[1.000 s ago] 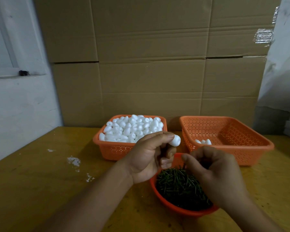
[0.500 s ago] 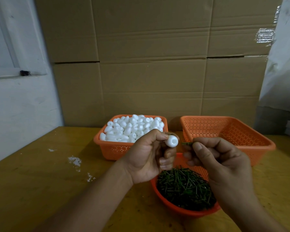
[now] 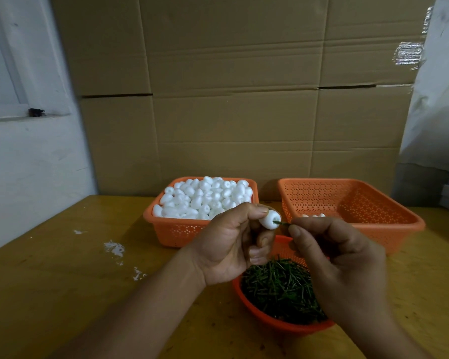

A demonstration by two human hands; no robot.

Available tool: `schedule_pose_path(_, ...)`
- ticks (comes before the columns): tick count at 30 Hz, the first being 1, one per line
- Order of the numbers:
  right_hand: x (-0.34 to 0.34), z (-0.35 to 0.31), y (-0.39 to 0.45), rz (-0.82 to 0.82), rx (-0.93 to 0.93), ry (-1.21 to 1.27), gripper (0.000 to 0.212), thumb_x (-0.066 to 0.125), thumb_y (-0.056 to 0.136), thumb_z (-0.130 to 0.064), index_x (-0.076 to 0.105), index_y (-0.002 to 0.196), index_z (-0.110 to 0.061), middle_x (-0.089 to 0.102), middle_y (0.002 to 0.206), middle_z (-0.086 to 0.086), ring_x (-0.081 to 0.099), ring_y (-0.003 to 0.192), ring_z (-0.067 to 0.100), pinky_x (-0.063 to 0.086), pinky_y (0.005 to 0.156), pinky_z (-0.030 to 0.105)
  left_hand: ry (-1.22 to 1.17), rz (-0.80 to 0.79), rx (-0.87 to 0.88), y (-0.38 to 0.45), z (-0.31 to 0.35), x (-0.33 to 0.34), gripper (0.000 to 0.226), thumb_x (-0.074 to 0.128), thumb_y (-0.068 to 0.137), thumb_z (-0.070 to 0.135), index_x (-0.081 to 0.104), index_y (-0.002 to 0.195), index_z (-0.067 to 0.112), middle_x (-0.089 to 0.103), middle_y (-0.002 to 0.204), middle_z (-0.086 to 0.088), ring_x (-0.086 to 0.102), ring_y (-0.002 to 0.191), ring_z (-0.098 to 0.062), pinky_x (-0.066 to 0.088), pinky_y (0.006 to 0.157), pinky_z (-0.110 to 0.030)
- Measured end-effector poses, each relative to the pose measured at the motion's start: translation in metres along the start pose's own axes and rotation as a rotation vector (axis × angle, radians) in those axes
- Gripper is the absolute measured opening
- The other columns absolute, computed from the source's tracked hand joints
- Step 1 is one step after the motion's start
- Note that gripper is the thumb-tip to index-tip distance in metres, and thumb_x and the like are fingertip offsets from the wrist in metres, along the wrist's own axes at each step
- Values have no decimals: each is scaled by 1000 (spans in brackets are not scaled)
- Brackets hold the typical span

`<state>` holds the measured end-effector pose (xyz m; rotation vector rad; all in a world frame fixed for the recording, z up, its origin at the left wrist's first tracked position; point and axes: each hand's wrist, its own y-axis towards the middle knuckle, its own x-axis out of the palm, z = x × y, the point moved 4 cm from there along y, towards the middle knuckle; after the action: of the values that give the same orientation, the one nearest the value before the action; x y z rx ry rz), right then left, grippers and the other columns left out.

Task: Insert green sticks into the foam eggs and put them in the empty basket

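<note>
My left hand pinches a white foam egg between thumb and fingers, above the round orange bowl full of green sticks. My right hand pinches one green stick, whose tip touches the hole in the egg's end. Behind my left hand stands an orange basket heaped with foam eggs. At the right a second orange basket holds a few eggs at its near left corner, partly hidden by its wall.
Everything sits on a yellow-brown wooden table with white foam crumbs on its left part. Cardboard boxes form a wall just behind the baskets. A white wall lies to the left, plastic sheeting to the right.
My right hand rose from the stick bowl holding one stick and brought it to the egg. My left hand turned the egg so that its end faces the stick.
</note>
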<state>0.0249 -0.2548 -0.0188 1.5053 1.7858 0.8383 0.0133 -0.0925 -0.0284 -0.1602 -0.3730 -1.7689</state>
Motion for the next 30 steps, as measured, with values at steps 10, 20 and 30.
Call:
schedule_pose_path(10, 0, -5, 0, -39, -195, -258, 15, 69, 85, -22, 68, 97, -32, 64, 82, -29, 66, 75, -6, 52, 59, 13, 14, -4, 10, 0, 1, 1, 19, 61, 86, 31, 61, 85, 11, 47, 60, -3, 40, 46, -11, 36, 49, -24)
schedule_pose_path(20, -1, -10, 1, -51, -233, -258, 11, 69, 87, -22, 69, 96, -27, 61, 85, -30, 66, 77, -4, 53, 61, 13, 21, -12, 25, -3, 4, 5, 19, 62, 91, 28, 63, 87, 10, 49, 61, -3, 41, 48, -12, 37, 49, -24)
schedule_pose_path(30, -2, -8, 2, -41, -172, -233, 7, 67, 91, -27, 69, 97, -30, 65, 82, -26, 67, 74, -4, 53, 60, 16, 38, 50, 88, -5, 10, 12, 16, 63, 92, 22, 65, 80, 11, 46, 60, -3, 38, 46, -11, 36, 47, -22)
